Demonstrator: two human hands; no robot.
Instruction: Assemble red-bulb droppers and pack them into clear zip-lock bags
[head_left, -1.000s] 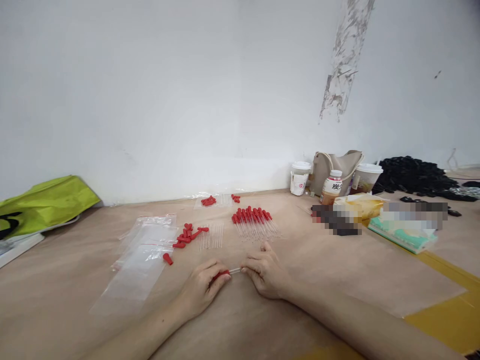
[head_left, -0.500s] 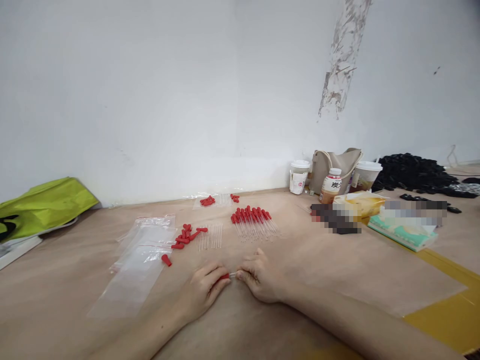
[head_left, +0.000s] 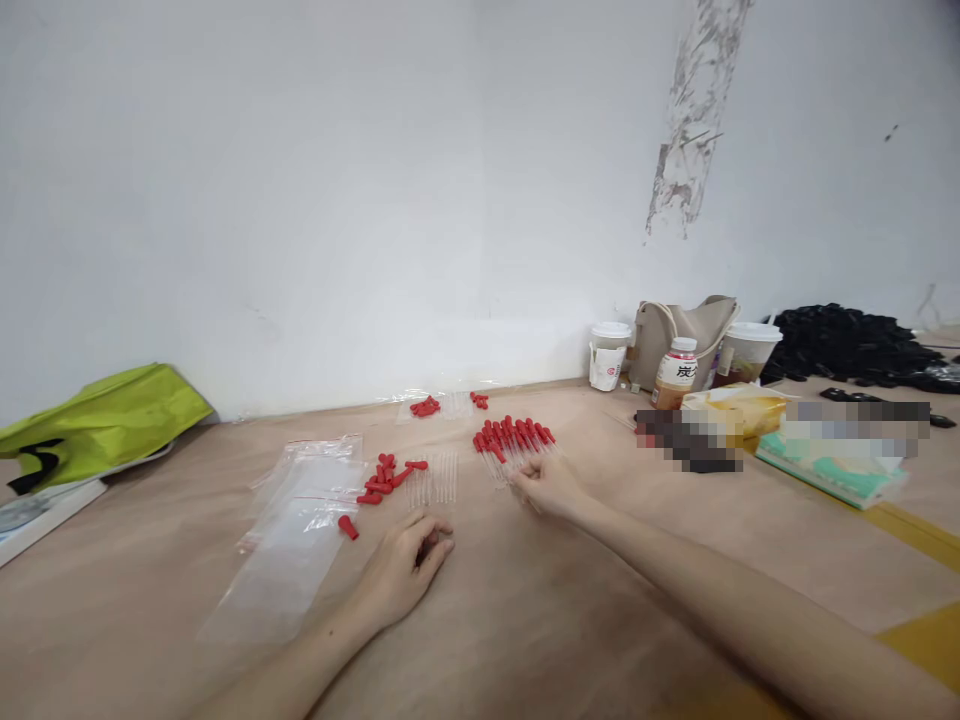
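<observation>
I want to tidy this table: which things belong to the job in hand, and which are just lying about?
Likely in the job: loose red bulbs, bare clear tubes, bulb-topped tubes by the right hand, probably clear bags.

Apparently lying about: green bag, lidded cups, labelled bottle, beige bag, black heap.

A broad lane of bare table (head_left: pixel 484 610) opens between the left hand (head_left: pixel 409 560) and the right forearm (head_left: pixel 697 570), narrowing farther in to a slim gap between the tubes (head_left: pixel 433 480) and the droppers (head_left: pixel 517 437), with a small clear bag (head_left: pixel 451 405) across its far end. The right hand (head_left: pixel 551 487) blocks the droppers' near side, though there is room beyond their right end, up to the cup (head_left: pixel 609 362) and bottle (head_left: pixel 676 378). Leftward, a lone bulb (head_left: pixel 348 527) and flat bags (head_left: pixel 289 545) intervene before open table short of the green bag (head_left: pixel 112 410).
</observation>
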